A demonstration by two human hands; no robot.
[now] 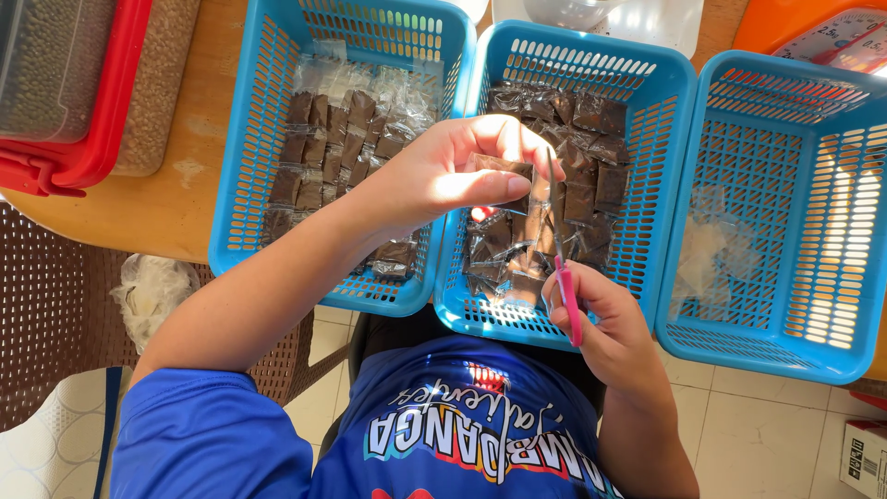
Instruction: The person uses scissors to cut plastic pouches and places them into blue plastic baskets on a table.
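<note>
Head view: left hand (443,171) pinches a brown sachet (513,176) in its grip; right hand (601,323) grips pink-handled scissors (562,249) over the middle blue basket (661,139).

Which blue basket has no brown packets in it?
The right-hand basket. It holds only a few clear empty bags, while the left basket and middle basket hold brown packets.

Scale (845,42) cut off top right.

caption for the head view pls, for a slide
Left hand holds a small clear packet while right hand works pink-handled scissors over blue baskets.
</note>
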